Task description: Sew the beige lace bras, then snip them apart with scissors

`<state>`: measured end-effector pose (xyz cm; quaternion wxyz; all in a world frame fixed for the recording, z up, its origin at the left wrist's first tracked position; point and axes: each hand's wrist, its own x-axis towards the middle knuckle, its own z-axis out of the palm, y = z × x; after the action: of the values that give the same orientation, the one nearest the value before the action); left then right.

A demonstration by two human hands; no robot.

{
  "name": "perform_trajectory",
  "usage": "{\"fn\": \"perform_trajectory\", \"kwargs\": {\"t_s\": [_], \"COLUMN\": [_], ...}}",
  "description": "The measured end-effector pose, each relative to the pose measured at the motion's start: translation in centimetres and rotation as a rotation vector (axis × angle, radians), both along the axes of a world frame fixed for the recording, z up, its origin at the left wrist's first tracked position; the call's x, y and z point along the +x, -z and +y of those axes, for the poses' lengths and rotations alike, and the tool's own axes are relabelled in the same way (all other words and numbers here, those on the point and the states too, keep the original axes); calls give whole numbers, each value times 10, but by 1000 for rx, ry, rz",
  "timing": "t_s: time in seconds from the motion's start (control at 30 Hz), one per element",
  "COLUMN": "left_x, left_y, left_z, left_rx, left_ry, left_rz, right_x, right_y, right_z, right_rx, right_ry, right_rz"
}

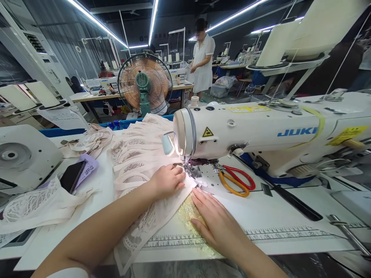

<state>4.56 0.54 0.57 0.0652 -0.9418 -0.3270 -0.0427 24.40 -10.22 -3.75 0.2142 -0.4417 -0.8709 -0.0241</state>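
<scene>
By the sewing machine (214,133), the left hand (168,180), fingers loosely bent, presses pale fabric (166,205), perhaps steadying it; the right hand (213,219), fingers extended, meets its edge.

A large caged fan (142,80) stands at upper centre, in front of a work table (110,96). To its right, a person (203,58) in white stands near a plastic tub (219,91). Strip lights (153,23) cross the top. At left, a dark flat device (72,176) overlaps a purple printed slip (89,166), below white thread cones (44,93).
</scene>
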Motion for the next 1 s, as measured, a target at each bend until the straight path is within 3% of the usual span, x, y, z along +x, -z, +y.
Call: {"fn": "perform_trajectory", "kwargs": {"t_s": [0.2, 0.33, 0.53, 1.0], "left_x": [-1, 4, -1, -13], "left_y": [-10, -18, -2, 5], "left_z": [7, -14, -47, -6], "left_rx": [11, -7, 19, 45], "left_ry": [21, 106, 153, 250], "left_rz": [34, 35, 12, -18], "right_x": [-1, -2, 0, 0], "right_y": [-1, -1, 1, -2], "right_z": [-1, -1, -1, -1], "right_rx": [-3, -4, 1, 30], "right_ry": [13, 27, 31, 34], "right_rz": [9, 5, 50, 23]}}
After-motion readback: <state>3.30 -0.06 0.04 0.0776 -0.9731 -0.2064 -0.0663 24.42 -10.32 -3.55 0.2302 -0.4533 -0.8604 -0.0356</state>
